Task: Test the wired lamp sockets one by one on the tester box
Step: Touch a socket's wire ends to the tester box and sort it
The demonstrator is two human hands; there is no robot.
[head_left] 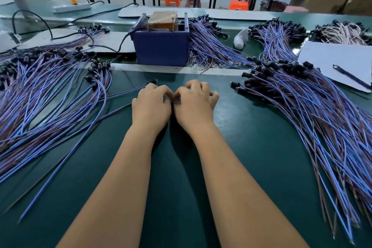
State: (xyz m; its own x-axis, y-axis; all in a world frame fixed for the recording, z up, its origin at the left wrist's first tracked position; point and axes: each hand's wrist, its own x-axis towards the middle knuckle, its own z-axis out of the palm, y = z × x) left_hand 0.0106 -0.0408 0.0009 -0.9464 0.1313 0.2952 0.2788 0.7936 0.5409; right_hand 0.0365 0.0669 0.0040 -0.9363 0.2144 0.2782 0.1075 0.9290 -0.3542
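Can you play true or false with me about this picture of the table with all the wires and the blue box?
1. The two hands, left hand and right hand, meet in the middle of the green table. True.
2. The blue tester box sits behind the hands. True.
3. A pen lies on the white sheet at the right. True.
4. The wires are only on the left side. False: wire piles lie on both sides, left pile and right pile.
5. The hands are touching the blue box. False: they are apart from it, nearer the camera.
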